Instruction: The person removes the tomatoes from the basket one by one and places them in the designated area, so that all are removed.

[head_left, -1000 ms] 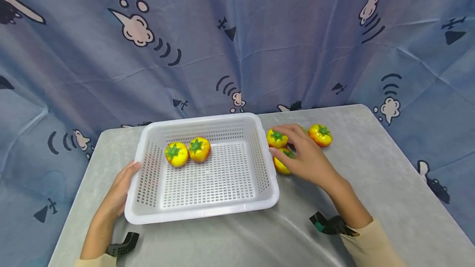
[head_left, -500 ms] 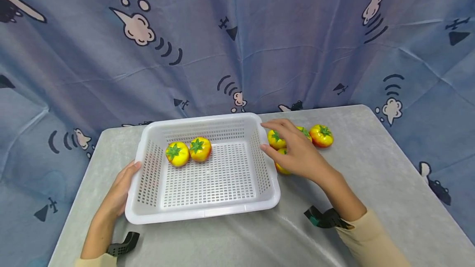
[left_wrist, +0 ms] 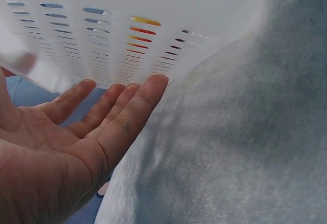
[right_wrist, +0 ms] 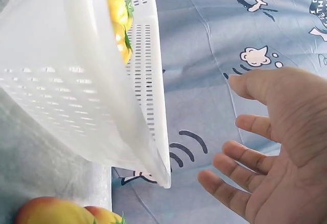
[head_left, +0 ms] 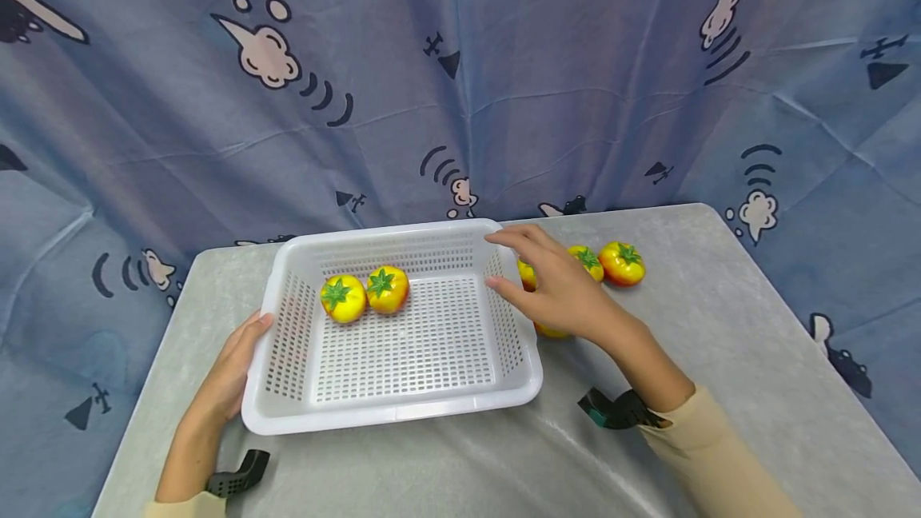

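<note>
A white plastic basket with slotted walls stands on the table, two yellow-red tomatoes with green star-shaped tops lying inside it. My left hand holds the basket's left end, thumb over the rim; in the left wrist view its fingertips meet the slotted outer wall. Over the basket's right rim hovers my right hand, fingers spread and holding nothing, also clear of the basket in the right wrist view. Several more tomatoes sit right of the basket, some partly hidden by the right hand.
The grey table stretches to the right and in front of the basket. A blue patterned curtain hangs directly behind the table's back edge. Each wrist wears a black strap mount.
My right hand has moved left, from above the tomatoes beside the basket to over its right rim, with nothing in it. The left hand, basket and tomatoes stay put.
</note>
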### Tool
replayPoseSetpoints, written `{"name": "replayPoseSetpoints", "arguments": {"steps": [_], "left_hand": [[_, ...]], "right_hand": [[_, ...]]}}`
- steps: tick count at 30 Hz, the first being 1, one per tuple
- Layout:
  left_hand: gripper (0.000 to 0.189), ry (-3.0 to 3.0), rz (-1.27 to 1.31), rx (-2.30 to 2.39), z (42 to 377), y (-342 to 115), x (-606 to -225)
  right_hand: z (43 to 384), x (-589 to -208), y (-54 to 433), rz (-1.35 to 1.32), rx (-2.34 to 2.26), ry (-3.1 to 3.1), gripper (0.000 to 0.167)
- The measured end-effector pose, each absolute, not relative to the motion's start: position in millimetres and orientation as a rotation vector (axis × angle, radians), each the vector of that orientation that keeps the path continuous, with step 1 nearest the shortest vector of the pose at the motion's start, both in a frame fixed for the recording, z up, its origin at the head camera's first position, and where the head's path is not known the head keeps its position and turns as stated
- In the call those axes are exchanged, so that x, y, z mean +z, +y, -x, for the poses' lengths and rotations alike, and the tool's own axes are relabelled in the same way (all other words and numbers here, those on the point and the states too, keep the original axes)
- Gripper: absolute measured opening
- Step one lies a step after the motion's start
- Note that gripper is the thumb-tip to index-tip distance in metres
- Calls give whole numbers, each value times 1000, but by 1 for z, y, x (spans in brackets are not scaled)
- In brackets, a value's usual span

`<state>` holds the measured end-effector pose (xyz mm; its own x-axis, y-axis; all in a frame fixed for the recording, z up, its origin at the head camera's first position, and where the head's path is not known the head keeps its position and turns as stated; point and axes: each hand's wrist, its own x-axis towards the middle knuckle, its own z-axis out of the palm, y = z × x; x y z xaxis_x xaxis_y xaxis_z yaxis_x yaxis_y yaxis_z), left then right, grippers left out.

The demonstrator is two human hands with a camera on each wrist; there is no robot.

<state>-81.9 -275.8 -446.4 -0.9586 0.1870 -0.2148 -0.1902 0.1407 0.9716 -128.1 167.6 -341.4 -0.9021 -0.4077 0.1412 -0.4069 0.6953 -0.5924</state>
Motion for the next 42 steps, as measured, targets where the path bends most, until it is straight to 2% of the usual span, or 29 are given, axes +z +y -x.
{"name": "replayPoseSetpoints", "arguments": {"steps": [19,42], "left_hand": [[72,2120,17,1899,84,-271,-448],[69,2143,36,1899,82,-273,-447]], "right_hand": [[144,-336,138,828,-889,2801,58],[166,-349,82,964,-750,2637,59]]}}
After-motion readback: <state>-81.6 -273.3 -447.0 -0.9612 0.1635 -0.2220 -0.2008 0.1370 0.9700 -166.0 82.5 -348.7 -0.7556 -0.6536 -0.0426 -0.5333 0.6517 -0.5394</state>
